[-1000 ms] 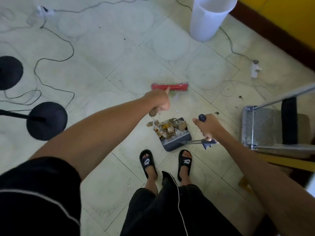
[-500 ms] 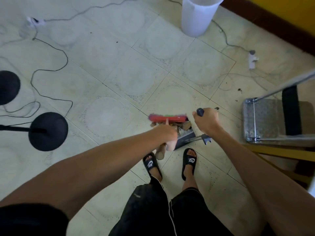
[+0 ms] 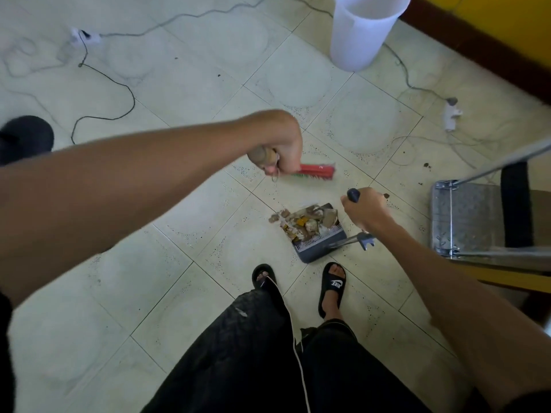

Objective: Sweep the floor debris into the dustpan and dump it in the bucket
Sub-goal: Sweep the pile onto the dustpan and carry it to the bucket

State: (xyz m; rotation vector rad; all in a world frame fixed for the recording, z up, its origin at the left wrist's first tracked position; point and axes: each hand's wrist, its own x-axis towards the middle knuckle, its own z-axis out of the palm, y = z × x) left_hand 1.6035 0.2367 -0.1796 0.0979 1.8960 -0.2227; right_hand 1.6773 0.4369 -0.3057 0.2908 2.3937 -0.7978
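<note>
My left hand (image 3: pixel 283 150) grips the wooden handle of a broom whose red head (image 3: pixel 317 172) hovers over the tiles beyond the dustpan. My right hand (image 3: pixel 365 211) holds the dark-tipped upright handle of the grey dustpan (image 3: pixel 319 251), which rests on the floor in front of my feet. A heap of brown and tan debris (image 3: pixel 307 222) lies in the pan, with a few bits at its open lip. A white bucket (image 3: pixel 362 31) stands at the far top, beyond both hands.
Black and white cables (image 3: pixel 104 93) snake over the tiled floor at the left and top right, with a white plug (image 3: pixel 451 114). A metal step-stool frame (image 3: pixel 465 219) stands to the right of the dustpan. A dark round base (image 3: pixel 25 138) sits at the left edge.
The broom head was pulled in against the dustpan half a second ago; it has now swung back out, away from the pan. The dustpan hand has stayed put.
</note>
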